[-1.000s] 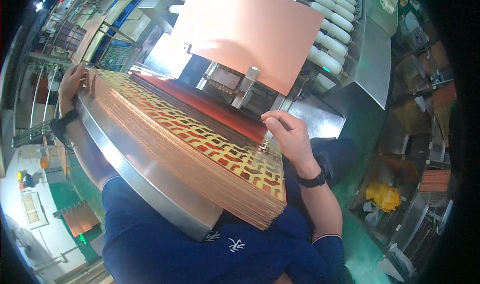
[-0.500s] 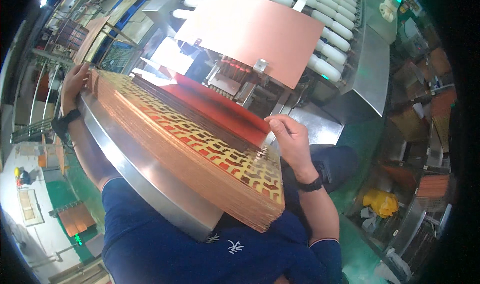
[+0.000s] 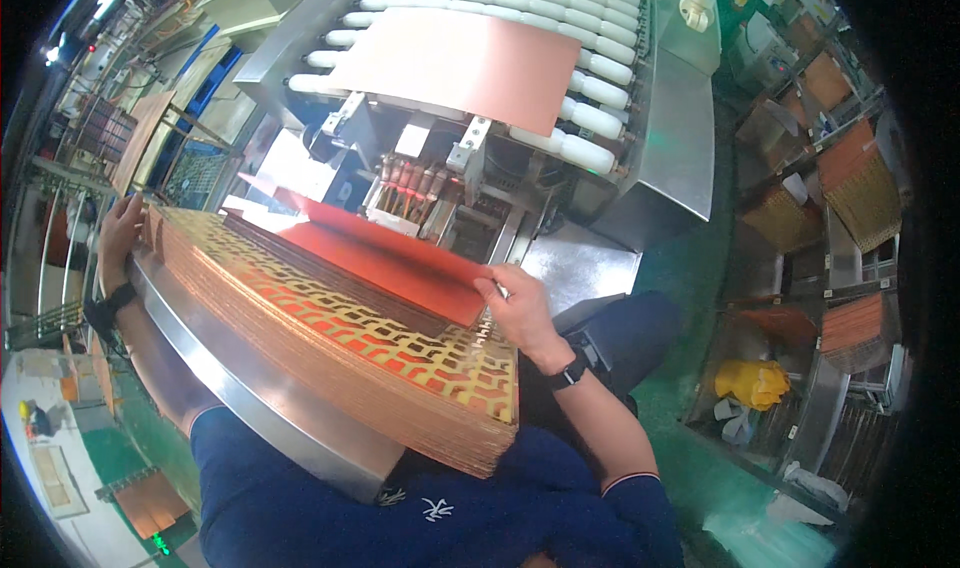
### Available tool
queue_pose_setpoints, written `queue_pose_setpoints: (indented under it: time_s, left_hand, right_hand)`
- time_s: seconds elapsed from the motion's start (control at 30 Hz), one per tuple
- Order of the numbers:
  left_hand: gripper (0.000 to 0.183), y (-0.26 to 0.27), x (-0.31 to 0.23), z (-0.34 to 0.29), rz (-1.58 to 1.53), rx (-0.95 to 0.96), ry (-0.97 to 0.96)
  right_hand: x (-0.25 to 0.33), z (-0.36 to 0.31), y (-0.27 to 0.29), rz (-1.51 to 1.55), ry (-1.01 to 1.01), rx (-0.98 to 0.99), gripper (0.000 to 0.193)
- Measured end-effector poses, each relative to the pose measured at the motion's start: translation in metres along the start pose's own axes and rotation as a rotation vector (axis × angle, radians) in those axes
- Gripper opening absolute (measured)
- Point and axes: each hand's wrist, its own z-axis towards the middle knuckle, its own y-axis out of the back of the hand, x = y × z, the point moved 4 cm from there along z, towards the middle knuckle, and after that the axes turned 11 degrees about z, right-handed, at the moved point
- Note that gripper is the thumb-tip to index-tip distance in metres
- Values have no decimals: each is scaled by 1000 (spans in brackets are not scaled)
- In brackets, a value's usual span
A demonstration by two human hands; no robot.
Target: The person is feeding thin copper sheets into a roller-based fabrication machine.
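A thick stack of copper-edged boards [image 3: 300, 338], its top face patterned in yellow and copper, leans before my body on a bent metal plate [image 3: 270, 413]. At the stack's far left end my left hand [image 3: 122, 233] is closed around the corner, some fingers hidden. My right hand [image 3: 522, 313] pinches the right edge of a thin reddish copper sheet [image 3: 385, 268]. That sheet is tilted up and slightly bowed above the patterned face, its left end apart from my left hand.
Ahead stands a machine with rows of white rollers [image 3: 580, 151]; a flat copper sheet [image 3: 460, 63] lies on them. Metal brackets [image 3: 470, 143] and red-tipped parts sit below its front edge. Racks at right hold copper boards [image 3: 855, 323] and a yellow cloth-like bundle [image 3: 752, 383].
The view has shifted, so stack and hands appear lower and farther left. My right hand still pinches the reddish sheet. The brackets now show more fully at the roller sheet's front edge.
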Motion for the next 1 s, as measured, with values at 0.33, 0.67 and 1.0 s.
queue_pose_setpoints:
  time_s: [0.33, 0.67, 1.0]
  left_hand:
    - [56, 1, 6, 5, 4, 16, -2]
    - [54, 0, 1, 2, -16, 20, -34]
    - [52, -1, 18, 19, 49, 38, -139]
  right_hand:
    - [-8, -7, -8, -69, 90, 53, 18]
    - [-10, -14, -10, -97, 91, 105, 13]
    - [-8, -14, -11, -74, 150, 100, 12]
